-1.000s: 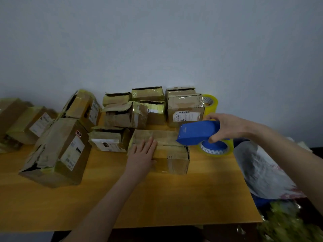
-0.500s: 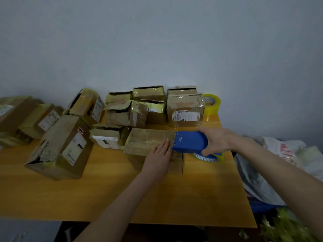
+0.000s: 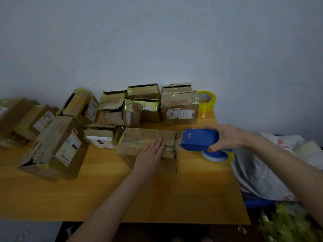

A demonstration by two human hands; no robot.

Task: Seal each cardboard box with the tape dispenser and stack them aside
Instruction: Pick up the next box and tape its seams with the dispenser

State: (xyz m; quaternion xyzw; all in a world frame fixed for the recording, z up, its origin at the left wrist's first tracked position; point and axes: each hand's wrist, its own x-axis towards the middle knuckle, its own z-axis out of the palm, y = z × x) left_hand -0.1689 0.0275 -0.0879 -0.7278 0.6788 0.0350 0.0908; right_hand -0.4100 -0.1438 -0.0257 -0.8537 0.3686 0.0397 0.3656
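Working one box point(image 3: 143, 137): two hands point(image 3: 150, 154) point(image 3: 227, 137), one dispenser point(image 3: 197, 139)

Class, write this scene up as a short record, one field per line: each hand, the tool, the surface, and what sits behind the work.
left hand: rests flat on the cardboard box
right hand: grips the blue tape dispenser
tool position: at the box's right edge
surface: wooden table
behind: other boxes; spare tape roll by the wall
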